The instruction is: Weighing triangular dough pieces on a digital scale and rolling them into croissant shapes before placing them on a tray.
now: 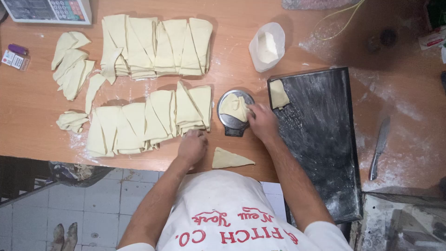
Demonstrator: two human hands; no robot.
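Observation:
My right hand [261, 120] rests on a folded piece of dough [233, 107] lying on the round metal pan of a small scale [225, 118]. My left hand [192, 146] lies on the near end of a row of stacked dough triangles [148, 121], fingers curled over a piece. A single dough triangle [230, 159] sits on the wooden table [37, 102] near the front edge, between my arms. One dough piece [278, 94] lies on the far left corner of a black floured tray [325, 139].
A second row of dough triangles [158, 46] lies further back, with loose dough scraps [70, 65] at the left. A white cup of flour [268, 46] stands behind the scale. A knife [379, 148] lies right of the tray. A larger scale [49, 10] is at the far left corner.

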